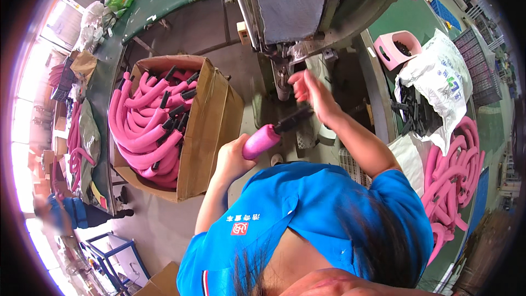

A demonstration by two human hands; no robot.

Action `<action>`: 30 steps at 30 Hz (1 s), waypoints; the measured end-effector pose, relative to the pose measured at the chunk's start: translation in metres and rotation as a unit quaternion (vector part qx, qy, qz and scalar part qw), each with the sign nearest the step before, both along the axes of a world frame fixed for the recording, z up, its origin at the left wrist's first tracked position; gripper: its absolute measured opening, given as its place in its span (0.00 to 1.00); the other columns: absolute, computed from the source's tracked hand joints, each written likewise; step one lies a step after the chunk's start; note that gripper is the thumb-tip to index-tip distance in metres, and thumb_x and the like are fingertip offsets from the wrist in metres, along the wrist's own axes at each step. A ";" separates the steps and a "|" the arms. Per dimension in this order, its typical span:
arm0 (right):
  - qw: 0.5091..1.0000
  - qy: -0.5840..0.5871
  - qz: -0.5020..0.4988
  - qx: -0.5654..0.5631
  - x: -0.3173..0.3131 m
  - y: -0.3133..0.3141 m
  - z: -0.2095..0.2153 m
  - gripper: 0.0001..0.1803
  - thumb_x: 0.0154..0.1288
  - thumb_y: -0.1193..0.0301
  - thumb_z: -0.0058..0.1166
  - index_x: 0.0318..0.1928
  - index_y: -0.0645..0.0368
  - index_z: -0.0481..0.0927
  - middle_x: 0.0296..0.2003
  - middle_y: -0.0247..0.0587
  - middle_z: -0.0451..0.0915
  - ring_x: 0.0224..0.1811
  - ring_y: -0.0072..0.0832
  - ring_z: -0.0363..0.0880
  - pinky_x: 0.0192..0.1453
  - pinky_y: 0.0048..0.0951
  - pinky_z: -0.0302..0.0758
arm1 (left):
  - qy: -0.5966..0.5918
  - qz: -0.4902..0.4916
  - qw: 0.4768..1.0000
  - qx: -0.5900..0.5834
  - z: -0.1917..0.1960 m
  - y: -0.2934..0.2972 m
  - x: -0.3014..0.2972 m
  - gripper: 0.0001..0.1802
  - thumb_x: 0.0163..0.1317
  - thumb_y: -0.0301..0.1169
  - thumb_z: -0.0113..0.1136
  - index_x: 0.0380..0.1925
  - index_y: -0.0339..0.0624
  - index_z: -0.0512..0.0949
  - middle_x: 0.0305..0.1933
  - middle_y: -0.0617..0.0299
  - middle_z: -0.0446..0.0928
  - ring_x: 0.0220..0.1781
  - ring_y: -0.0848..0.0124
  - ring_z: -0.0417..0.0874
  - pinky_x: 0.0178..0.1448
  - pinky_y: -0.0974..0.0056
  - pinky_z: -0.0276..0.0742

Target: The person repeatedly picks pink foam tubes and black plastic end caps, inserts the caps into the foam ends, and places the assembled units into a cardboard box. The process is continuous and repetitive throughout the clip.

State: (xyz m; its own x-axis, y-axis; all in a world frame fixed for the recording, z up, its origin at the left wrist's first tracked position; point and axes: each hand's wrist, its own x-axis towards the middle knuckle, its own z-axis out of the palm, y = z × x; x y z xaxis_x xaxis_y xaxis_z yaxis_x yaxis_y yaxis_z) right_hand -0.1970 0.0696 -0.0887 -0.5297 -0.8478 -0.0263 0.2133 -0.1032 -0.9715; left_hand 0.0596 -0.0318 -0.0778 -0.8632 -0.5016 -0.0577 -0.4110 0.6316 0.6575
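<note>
My left hand (233,159) is wrapped around a pink foam-covered tube (261,141). A black plastic end piece (294,119) sticks out of the tube toward the machine, slightly blurred. My right hand (316,96) is raised just beyond that black piece, beside the lower tooling of a press-like machine (290,11). Its fingers are curled in and a little smeared; whatever they pinch, if anything, is too small to make out. The machine's narrow lower post (282,85) stands right by these fingertips.
A cardboard box (211,126) full of pink tubes with black ends stands at left. On the right-hand green bench lie a pink container (390,55) of small dark parts, a white sack (438,82), black plastic pieces (416,112) and piled pink tubes (452,172). Another person (74,212) is far left.
</note>
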 end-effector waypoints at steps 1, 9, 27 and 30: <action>0.997 0.017 0.071 -0.025 0.019 0.017 0.008 0.24 0.74 0.50 0.36 0.43 0.58 0.75 0.28 0.30 0.73 0.31 0.18 0.72 0.40 0.21 0.70 | 0.006 -0.041 0.999 -0.013 -0.003 0.003 0.000 0.17 0.42 0.36 0.67 0.31 0.45 0.73 0.24 0.50 0.77 0.32 0.50 0.81 0.35 0.51 0.75; 0.965 -0.098 0.241 0.039 0.060 0.108 0.034 0.30 0.74 0.49 0.33 0.43 0.66 0.78 0.44 0.45 0.79 0.49 0.28 0.77 0.58 0.30 0.70 | -0.035 -0.170 0.985 -0.020 0.004 0.052 -0.004 0.26 0.43 0.38 0.69 0.47 0.48 0.79 0.29 0.52 0.81 0.32 0.54 0.84 0.36 0.57 0.79; 0.871 0.058 -0.470 0.130 -0.007 0.152 -0.078 0.27 0.69 0.60 0.51 0.60 0.66 0.64 0.52 0.42 0.71 0.54 0.26 0.69 0.61 0.28 0.64 | 0.433 0.155 0.667 0.586 0.003 0.018 -0.030 0.14 0.46 0.22 0.55 0.33 0.45 0.67 0.24 0.66 0.63 0.25 0.72 0.64 0.35 0.66 0.68; 0.964 -0.226 -0.046 -0.131 0.013 0.165 -0.035 0.34 0.62 0.55 0.58 0.61 0.63 0.63 0.43 0.41 0.74 0.48 0.28 0.72 0.56 0.34 0.69 | 0.425 0.119 0.610 0.658 -0.039 -0.013 -0.013 0.14 0.45 0.27 0.54 0.34 0.46 0.66 0.23 0.65 0.60 0.25 0.72 0.62 0.36 0.66 0.67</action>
State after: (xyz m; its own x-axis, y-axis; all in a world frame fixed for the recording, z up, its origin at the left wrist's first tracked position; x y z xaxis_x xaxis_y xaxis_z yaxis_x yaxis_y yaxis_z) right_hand -0.1843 0.2344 -0.1235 -0.5867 -0.8073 -0.0639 0.5878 -0.3703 -0.7193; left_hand 0.0463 -0.0447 -0.1169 -0.7736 -0.6208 -0.1273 0.4545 -0.6836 0.5710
